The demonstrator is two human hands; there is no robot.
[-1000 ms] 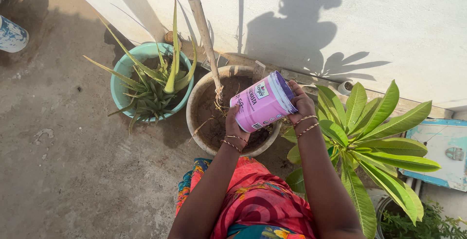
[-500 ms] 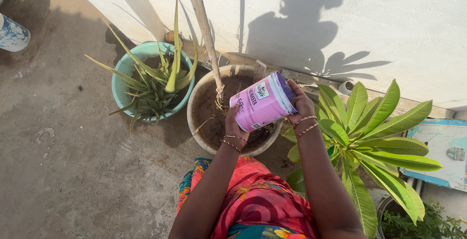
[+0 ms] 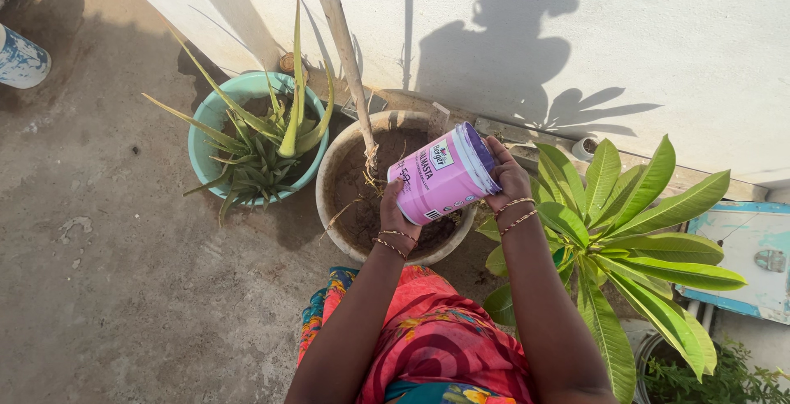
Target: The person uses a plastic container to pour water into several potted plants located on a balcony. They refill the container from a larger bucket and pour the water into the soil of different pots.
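A pink and purple plastic bucket (image 3: 444, 175) is held tipped on its side over a round grey pot (image 3: 331, 172) of dark soil. My left hand (image 3: 396, 213) grips the bucket's open end, which points down and left toward the soil. Its base end rests against my right hand (image 3: 508, 178). Both wrists wear thin bangles. A bare wooden stem (image 3: 349, 58) rises from the soil just left of the bucket.
A teal pot with an aloe plant (image 3: 262, 134) stands to the left. A broad-leaved green plant (image 3: 625, 223) grows at the right. A white wall runs behind. A light blue board (image 3: 745, 264) lies at far right, a white and blue container (image 3: 20, 57) at far left.
The bucket and both hands stay almost in place over the pot; the view has shifted only slightly.
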